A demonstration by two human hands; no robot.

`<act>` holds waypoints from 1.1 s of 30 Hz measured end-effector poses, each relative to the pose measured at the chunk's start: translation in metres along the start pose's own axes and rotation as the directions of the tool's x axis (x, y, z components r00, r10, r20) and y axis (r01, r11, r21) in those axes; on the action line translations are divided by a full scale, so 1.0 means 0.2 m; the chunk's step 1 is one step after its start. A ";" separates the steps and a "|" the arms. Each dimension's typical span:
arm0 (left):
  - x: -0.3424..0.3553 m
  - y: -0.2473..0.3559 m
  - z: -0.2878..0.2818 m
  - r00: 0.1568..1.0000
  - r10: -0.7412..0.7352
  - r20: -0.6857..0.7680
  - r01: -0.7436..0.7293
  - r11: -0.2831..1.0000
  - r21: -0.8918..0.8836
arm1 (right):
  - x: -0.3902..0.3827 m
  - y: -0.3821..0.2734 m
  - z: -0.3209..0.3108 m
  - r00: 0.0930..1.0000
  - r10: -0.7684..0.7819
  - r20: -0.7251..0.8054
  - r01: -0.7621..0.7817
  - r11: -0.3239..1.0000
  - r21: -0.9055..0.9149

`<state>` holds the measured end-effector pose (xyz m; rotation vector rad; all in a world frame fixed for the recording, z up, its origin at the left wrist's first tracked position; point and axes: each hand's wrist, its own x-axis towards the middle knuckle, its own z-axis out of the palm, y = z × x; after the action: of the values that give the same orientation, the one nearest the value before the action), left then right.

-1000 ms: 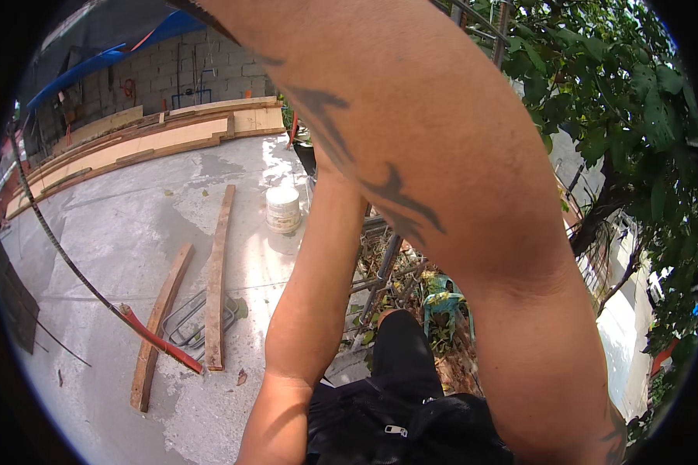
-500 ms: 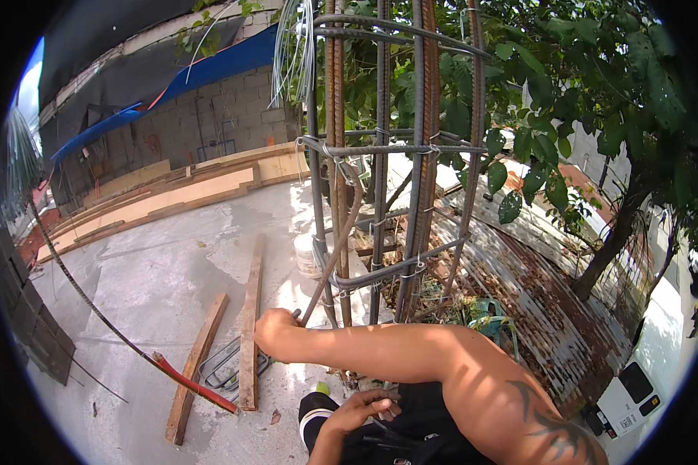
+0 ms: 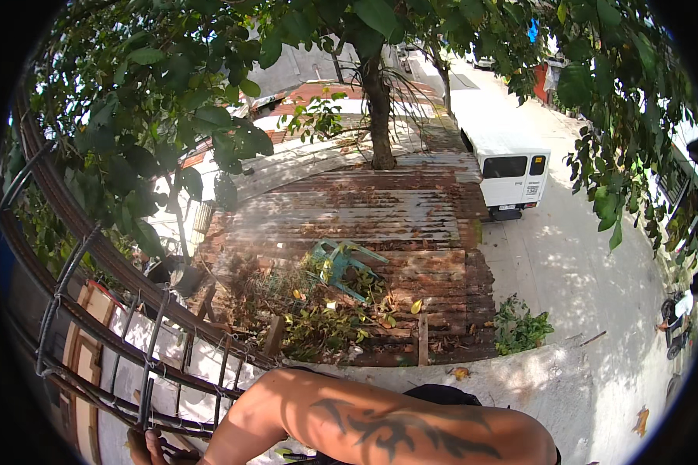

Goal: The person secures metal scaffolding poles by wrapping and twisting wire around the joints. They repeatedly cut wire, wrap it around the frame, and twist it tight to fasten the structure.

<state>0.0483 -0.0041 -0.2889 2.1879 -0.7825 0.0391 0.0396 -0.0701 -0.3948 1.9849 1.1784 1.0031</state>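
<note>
My right arm (image 3: 395, 418), tattooed, crosses the lower edge toward the left. At its end my right hand (image 3: 153, 449) shows only in part, its fingers curled at the lower left beside a cage of steel reinforcing bars (image 3: 124, 345). A thin dark rod (image 3: 146, 399) rises just above those fingers; what the hand grips is cut off by the frame's edge. Rectangular stirrups (image 3: 153, 349) cross the long bars, with wire ties (image 3: 165, 288) at the joints. My left hand is not in view.
Beyond the ledge (image 3: 520, 380) lies a rusty corrugated roof (image 3: 357, 209) with a broken green plastic chair (image 3: 340, 267) and dry leaves. A tree trunk (image 3: 378, 116) rises through it. On the right, a white van (image 3: 513, 174) stands in the street (image 3: 566, 271).
The view has swung to the right, over the roof and street. The bar cage now lies at the left side. My left hand has left the picture, and my right hand is at the lower left.
</note>
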 end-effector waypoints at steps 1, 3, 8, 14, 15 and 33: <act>0.01 0.04 0.01 1.000 0.007 -0.007 -0.007 0.999 0.038 | -0.04 0.01 -0.02 0.995 0.071 -0.071 -0.061 0.989 0.132; 0.01 0.10 0.02 0.999 0.024 -0.026 -0.021 0.992 0.122 | -0.14 0.03 -0.08 0.938 0.247 -0.244 -0.119 0.888 0.444; -0.03 0.09 0.00 0.989 0.133 -0.069 -0.120 0.979 0.167 | -0.36 -0.06 -0.18 0.394 0.866 -0.308 -0.127 0.384 0.915; -0.03 0.03 -0.05 0.997 0.059 0.048 -0.050 0.985 -0.166 | -0.05 -0.12 0.14 0.679 0.613 0.404 0.470 -0.786 0.401; -0.05 0.04 -0.10 0.996 0.043 0.079 -0.027 0.981 -0.191 | -0.01 -0.14 0.17 0.816 0.504 0.282 0.439 -0.859 0.264; 0.38 0.26 -0.64 1.000 0.017 -0.004 -0.016 0.817 -0.576 | -0.48 0.32 -0.12 0.789 0.276 0.549 -0.018 -0.882 0.470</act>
<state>0.1108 0.0201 -0.1453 1.5984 -0.7000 -0.1729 0.0166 -0.1797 -0.3603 4.3634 1.7942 -1.3012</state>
